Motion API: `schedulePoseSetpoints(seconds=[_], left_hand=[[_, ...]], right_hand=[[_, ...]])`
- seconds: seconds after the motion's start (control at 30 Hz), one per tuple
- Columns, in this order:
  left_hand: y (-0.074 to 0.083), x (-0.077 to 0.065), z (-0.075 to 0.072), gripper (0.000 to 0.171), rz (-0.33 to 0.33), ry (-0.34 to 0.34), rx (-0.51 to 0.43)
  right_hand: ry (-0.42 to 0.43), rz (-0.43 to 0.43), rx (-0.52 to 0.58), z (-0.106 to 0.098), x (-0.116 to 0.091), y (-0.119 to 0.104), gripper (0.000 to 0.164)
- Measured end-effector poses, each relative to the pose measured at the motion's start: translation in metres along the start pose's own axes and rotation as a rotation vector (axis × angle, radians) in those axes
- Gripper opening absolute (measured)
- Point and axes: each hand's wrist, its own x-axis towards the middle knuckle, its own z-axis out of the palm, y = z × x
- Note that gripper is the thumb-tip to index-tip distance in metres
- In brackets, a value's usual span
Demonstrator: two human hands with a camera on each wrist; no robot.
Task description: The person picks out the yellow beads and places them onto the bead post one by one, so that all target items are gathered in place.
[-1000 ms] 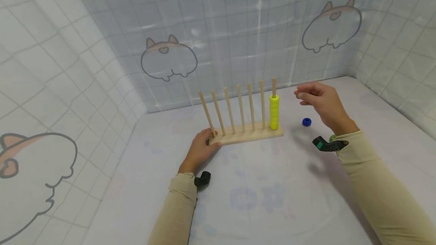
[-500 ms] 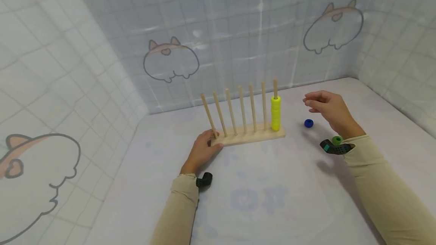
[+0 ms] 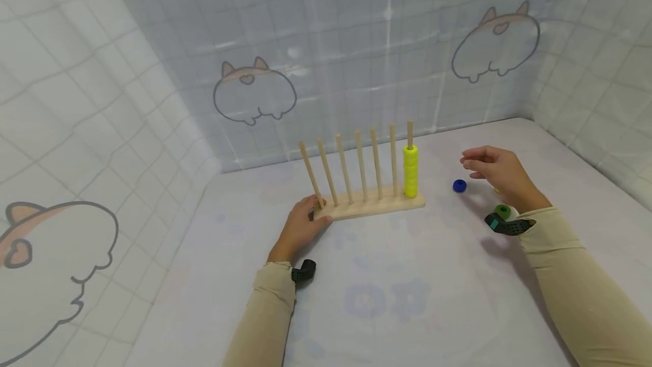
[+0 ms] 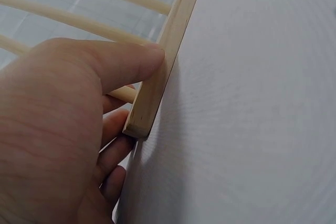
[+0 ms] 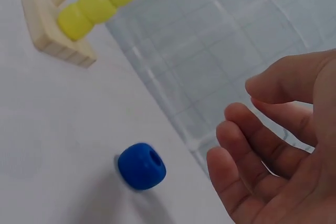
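My left hand (image 3: 297,226) grips the left end of a wooden peg rack (image 3: 374,205), thumb on the front edge and fingers behind, as the left wrist view shows. Several thin upright pegs rise from its base. A stack of yellow beads (image 3: 410,171) fills most of the rightmost peg; the other pegs are bare. To the right, my right hand (image 3: 504,177) hovers above the table with loosely bent fingers and nothing between them. A blue bead (image 5: 142,166) lies on the table just below and left of that hand. Part of a green bead (image 3: 501,210) shows by the right wrist.
Something white and a small yellowish bit (image 3: 496,190) peek out beside the right wrist, mostly hidden. The pale table cloth (image 3: 367,259) runs back to tiled-pattern sheets (image 3: 326,67) standing behind and at both sides.
My right hand has drawn back to the right and lower, away from the yellow stack. More of the green bead shows now. The left hand and rack stay in place.
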Motion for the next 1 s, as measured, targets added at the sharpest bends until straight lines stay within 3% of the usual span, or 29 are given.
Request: schedulePoseSetpoints(seconds=[0.27, 0.53, 0.73, 1.0], left_hand=[[0.0, -0.004, 0.004, 0.046, -0.009, -0.004, -0.02], [0.005, 0.003, 0.0, 0.048, -0.001, -0.002, -0.008], [0.001, 0.001, 0.0, 0.042, 0.001, -0.004, 0.0], [0.002, 0.0, -0.001, 0.041, 0.012, 0.002, -0.001]], right_hand=[[-0.071, 0.003, -0.207, -0.002, -0.003, 0.01, 0.053], [-0.072, -0.02, -0.259, -0.005, 0.001, 0.017, 0.049], [-0.113, 0.005, -0.391, 0.0, 0.007, 0.018, 0.041], [-0.165, 0.027, -0.46, 0.003, 0.009, 0.02, 0.046]])
